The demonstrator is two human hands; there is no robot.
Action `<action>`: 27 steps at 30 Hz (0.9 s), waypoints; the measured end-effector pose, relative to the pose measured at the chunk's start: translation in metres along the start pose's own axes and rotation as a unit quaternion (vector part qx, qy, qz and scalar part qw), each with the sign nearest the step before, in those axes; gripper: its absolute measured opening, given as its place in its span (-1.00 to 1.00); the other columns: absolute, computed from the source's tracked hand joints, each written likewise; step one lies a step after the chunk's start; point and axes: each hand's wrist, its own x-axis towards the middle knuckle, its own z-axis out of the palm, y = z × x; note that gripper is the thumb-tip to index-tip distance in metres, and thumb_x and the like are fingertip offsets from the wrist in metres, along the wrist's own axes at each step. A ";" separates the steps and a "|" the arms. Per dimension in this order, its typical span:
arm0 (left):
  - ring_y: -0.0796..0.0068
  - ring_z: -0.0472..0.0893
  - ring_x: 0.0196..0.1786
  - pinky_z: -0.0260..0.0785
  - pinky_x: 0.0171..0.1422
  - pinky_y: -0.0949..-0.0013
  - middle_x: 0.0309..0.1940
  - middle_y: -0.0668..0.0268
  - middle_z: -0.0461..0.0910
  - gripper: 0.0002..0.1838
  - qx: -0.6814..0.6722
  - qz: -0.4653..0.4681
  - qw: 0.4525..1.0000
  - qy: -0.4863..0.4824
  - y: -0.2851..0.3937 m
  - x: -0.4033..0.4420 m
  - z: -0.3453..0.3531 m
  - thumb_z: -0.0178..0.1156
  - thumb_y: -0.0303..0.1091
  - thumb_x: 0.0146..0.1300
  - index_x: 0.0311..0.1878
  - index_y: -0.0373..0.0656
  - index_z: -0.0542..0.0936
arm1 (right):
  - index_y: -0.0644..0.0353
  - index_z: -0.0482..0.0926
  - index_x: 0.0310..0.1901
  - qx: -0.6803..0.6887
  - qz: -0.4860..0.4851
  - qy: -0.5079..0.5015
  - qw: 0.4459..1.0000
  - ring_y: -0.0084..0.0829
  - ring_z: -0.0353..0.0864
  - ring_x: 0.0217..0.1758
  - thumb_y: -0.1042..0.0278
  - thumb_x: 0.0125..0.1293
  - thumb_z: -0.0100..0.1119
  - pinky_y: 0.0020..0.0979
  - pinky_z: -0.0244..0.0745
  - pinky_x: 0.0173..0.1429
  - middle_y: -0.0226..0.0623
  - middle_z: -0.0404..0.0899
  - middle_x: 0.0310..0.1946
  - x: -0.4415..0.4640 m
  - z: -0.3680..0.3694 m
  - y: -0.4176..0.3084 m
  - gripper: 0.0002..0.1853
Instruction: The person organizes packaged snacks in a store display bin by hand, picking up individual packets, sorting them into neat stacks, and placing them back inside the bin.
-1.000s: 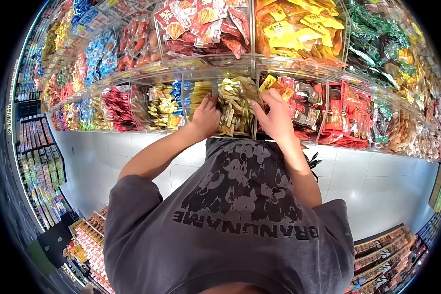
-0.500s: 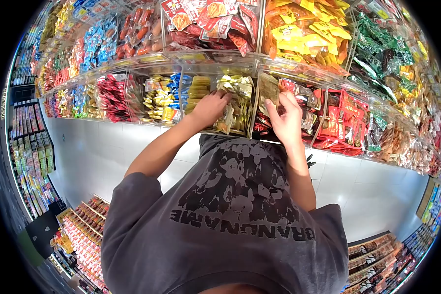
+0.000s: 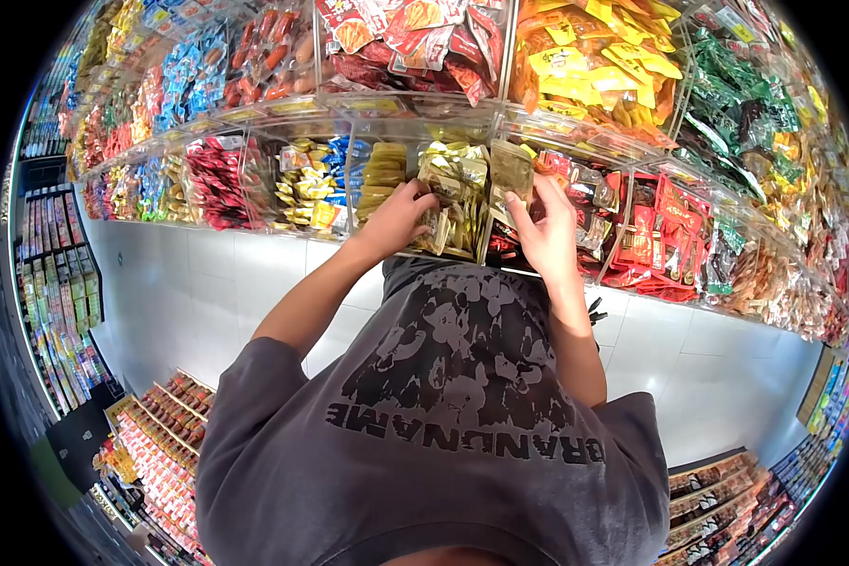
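My right hand (image 3: 547, 226) pinches a flat, see-through snack packet (image 3: 511, 172) with brownish-green contents. It holds the packet upright beside the clear divider of the bin. My left hand (image 3: 396, 222) reaches into the neighbouring bin, its fingers curled against shiny gold-green snack packets (image 3: 457, 174). Its fingertips press on packets at the bin's left side; their exact grip is partly hidden. A neat stack of olive-yellow packets (image 3: 383, 174) stands just beyond the left hand. Red and black packets (image 3: 590, 184) lie right of the right hand.
Clear plastic bins run in a curved row, with red packets (image 3: 668, 226) at right and pink-red ones (image 3: 219, 179) at left. An upper tier holds yellow bags (image 3: 599, 61) and red bags (image 3: 410, 38). Behind me are more shelves (image 3: 165, 443) on the pale floor (image 3: 245, 274).
My left hand has drawn slightly back towards me and lower in the bin. The packet in my right hand has turned to show more of its face.
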 end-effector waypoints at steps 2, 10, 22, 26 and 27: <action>0.04 0.47 0.17 0.37 0.29 0.09 0.06 0.17 0.48 -0.55 -0.006 0.017 1.000 0.006 0.001 -0.003 -0.002 0.47 -0.46 0.05 0.03 -0.11 0.56 | 0.31 0.61 0.01 0.018 0.033 0.000 0.999 -0.38 0.53 -0.35 0.45 0.30 0.35 -0.41 0.45 -0.22 -0.20 0.57 -0.32 0.001 0.001 0.000 -0.72; 0.18 0.52 0.04 0.34 0.08 0.19 -0.15 0.31 0.58 -0.73 -0.006 0.078 0.992 0.103 0.016 0.000 -0.034 0.42 -0.47 0.06 -0.16 -0.09 0.61 | 0.29 0.63 -0.01 0.160 0.126 -0.042 0.978 -0.67 0.47 -0.38 0.48 0.33 0.35 -0.54 0.42 -0.24 -0.38 0.63 -0.32 -0.002 0.003 0.017 -0.77; 0.43 0.59 -0.21 0.46 -0.23 0.42 -0.22 0.31 0.53 -0.77 -0.090 0.155 0.929 0.323 0.078 -0.009 -0.044 0.42 -0.65 0.02 -0.25 -0.12 0.73 | 0.14 0.79 -0.19 0.222 0.013 -0.020 0.975 -0.49 0.52 0.11 0.66 0.08 0.43 -0.44 0.48 0.11 -0.37 0.39 0.03 0.000 -0.018 -0.005 -0.75; 0.34 0.67 0.00 0.54 -0.01 0.39 0.01 0.16 0.65 -0.82 -0.177 0.145 0.926 0.301 0.087 0.000 -0.053 0.32 -0.71 0.13 -0.25 -0.22 0.64 | 0.22 0.76 -0.13 0.264 0.019 -0.088 0.960 -0.56 0.60 -0.08 0.67 0.19 0.36 -0.54 0.54 -0.05 -0.37 0.39 0.03 0.001 -0.026 -0.003 -0.78; 0.34 0.67 0.00 0.54 -0.01 0.39 0.01 0.16 0.65 -0.82 -0.176 0.146 0.925 0.302 0.084 0.002 -0.049 0.32 -0.71 0.13 -0.25 -0.22 0.64 | 0.24 0.76 -0.12 0.275 0.006 -0.111 0.955 -0.56 0.60 -0.06 0.67 0.20 0.35 -0.53 0.54 -0.05 -0.37 0.40 0.03 0.001 -0.027 -0.002 -0.78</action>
